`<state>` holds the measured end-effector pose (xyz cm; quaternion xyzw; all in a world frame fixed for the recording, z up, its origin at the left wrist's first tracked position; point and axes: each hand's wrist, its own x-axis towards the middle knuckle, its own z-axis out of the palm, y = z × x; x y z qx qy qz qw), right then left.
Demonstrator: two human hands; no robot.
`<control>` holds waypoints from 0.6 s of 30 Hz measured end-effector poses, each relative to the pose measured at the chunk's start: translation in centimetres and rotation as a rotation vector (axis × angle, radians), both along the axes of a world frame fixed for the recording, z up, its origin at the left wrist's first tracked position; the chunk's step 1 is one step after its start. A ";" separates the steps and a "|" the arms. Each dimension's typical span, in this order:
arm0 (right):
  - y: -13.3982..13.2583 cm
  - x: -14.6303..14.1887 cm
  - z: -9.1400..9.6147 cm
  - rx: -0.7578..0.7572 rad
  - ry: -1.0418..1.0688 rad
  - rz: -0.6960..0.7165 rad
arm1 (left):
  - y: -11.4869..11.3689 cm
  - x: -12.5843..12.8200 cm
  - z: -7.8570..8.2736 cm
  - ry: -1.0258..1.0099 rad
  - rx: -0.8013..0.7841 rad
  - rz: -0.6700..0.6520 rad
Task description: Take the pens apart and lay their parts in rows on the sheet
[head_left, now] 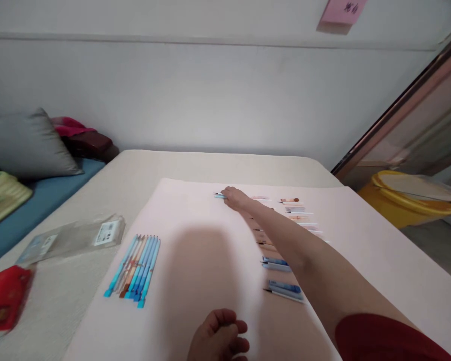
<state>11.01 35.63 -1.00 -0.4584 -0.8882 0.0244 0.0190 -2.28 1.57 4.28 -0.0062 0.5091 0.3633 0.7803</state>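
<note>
My right hand (234,196) reaches far across a pale pink sheet (195,260) and is shut on a blue pen (219,195) whose tip pokes out to the left of my fingers at the sheet's far edge. My left hand (220,336) rests curled near the sheet's front edge, holding nothing. A tidy bundle of several blue pens (135,271) lies on the left of the sheet. To the right, rows of pens (281,288) and pen parts (295,208) lie spread out, partly hidden under my right arm.
A clear plastic package (75,238) and a red packet (2,301) lie on the beige table at left. A grey cushion (26,145) sits on a blue seat beyond. A yellow tub (402,200) stands at right by the door frame.
</note>
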 end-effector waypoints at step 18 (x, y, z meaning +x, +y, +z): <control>-11.1 -1.2 4.6 0.051 0.007 -0.019 | -0.7 -0.2 2.9 -0.082 0.061 0.118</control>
